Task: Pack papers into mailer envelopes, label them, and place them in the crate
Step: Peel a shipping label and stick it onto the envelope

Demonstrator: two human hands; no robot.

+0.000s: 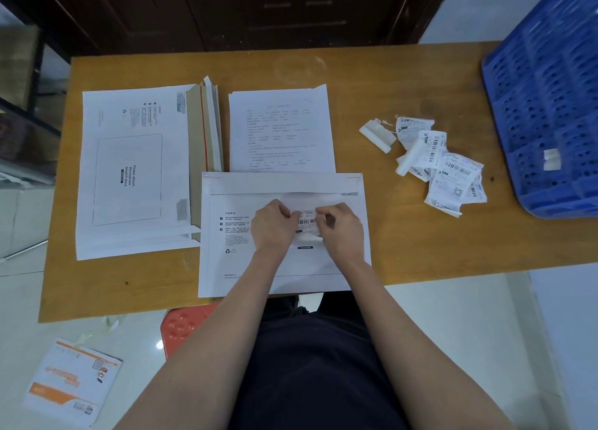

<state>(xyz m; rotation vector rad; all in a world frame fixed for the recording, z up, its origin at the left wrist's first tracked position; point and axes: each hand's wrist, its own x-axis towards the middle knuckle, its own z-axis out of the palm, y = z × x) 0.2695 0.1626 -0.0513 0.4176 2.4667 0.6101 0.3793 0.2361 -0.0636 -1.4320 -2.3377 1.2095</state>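
Observation:
A white mailer envelope (246, 267) lies flat at the table's near edge, printed side up. Over its middle, my left hand (271, 225) and my right hand (339, 229) both pinch a small barcode label (306, 223) between fingertips. Behind the envelope lies a stack of printed papers (281, 128). To the left sits a pile of unused mailer envelopes (136, 170). More barcode labels (443, 167) lie loose and crumpled at the right. The blue crate (550, 99) stands at the table's far right.
The wooden table (404, 235) has a torn backing scrap (377, 135) near the labels. A red stool (187, 326) shows under the table's edge. One orange-and-white envelope (71, 381) lies on the floor at lower left. Dark cabinets stand behind.

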